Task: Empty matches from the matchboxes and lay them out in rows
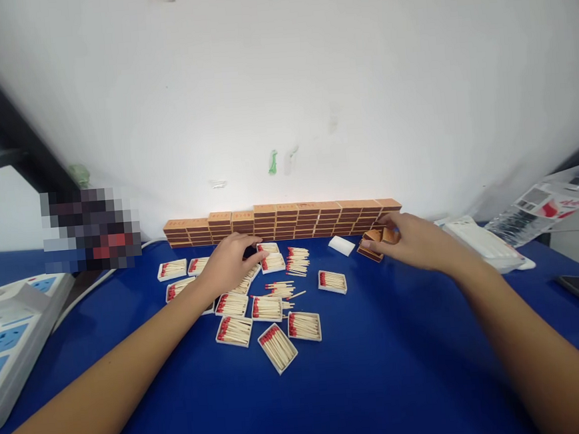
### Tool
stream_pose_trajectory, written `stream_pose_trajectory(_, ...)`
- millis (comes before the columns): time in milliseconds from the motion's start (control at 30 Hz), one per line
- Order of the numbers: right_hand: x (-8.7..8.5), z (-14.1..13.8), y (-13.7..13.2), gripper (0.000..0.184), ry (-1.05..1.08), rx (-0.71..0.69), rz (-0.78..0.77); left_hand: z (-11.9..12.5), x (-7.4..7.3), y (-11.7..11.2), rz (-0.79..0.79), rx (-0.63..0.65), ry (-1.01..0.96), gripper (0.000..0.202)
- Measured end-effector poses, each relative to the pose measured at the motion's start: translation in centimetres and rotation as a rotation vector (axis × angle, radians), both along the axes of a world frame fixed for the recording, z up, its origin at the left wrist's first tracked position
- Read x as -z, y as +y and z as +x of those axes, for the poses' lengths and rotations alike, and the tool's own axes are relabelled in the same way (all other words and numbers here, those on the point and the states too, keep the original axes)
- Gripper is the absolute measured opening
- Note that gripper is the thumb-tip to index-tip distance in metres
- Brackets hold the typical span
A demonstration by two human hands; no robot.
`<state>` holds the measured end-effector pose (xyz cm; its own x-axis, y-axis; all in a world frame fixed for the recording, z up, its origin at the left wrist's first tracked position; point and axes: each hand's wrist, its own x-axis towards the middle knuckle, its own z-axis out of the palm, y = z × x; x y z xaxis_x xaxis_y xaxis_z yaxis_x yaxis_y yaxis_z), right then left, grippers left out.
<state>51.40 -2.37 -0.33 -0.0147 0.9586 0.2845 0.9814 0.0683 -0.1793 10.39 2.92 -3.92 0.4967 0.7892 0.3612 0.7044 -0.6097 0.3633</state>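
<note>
Right of centre, the right hand point(414, 239) is gripping small orange-brown cardboard matchbox sleeves point(373, 244) on the blue surface point(381, 357). At centre, the left hand point(229, 265) is resting, fingers curled, over open white trays of red-tipped matches point(266, 308); whether it is gripping one cannot be told.

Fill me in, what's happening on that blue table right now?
A person's left hand rests over open white trays of red-tipped matches spread on the blue table. The right hand closes on loose brown cardboard matchbox sleeves beside a low row of stacked brown matchboxes along the white wall.
</note>
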Motion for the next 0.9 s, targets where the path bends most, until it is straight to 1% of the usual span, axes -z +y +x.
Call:
stream_pose_trajectory(67,0.4,0.0,0.2,0.055,0.012,0.042,-0.063,0.0,0.0,0.0,-0.006,-0.001,-0.004,0.04)
stream_pose_trajectory(133,0.5,0.0,0.4,0.053,0.003,0.073,-0.07,0.0,0.0,0.0,-0.013,0.002,-0.004,0.041)
stream_pose_trajectory(200,0.5,-0.1,0.3,0.049,-0.014,0.061,-0.075,0.0,-0.1,0.0,-0.013,0.003,-0.006,0.042)
stream_pose_trajectory(367,0.3,-0.6,0.2,0.048,-0.016,0.025,-0.093,0.0,-0.1,-0.1,-0.009,0.003,-0.005,0.042)
stream_pose_trajectory(500,0.5,-1.4,0.2,0.035,0.034,0.001,-0.149,-0.1,0.0,0.0,-0.006,0.01,-0.008,0.04)
stream_pose_trajectory(633,0.6,-1.7,0.3,0.028,0.063,-0.051,-0.13,0.0,0.1,0.1,-0.011,0.003,-0.01,0.042)
stream_pose_trajectory(700,0.3,-1.5,0.1,0.026,0.076,-0.081,-0.135,0.1,0.0,-0.1,-0.004,-0.002,0.002,0.043)
stream_pose_trajectory(767,-0.4,-1.5,-0.3,0.031,0.088,-0.085,-0.127,0.2,-0.3,-0.3,0.011,-0.018,0.031,0.045)
stream_pose_trajectory(833,-1.5,-1.8,-0.9,0.037,0.113,-0.098,-0.096,0.3,-0.8,-0.6,0.015,-0.049,0.055,0.048)
stream_pose_trajectory(900,-2.4,-2.8,-1.6,0.039,0.157,-0.154,-0.076,0.4,-1.6,-0.9,0.015,-0.084,0.068,0.051)
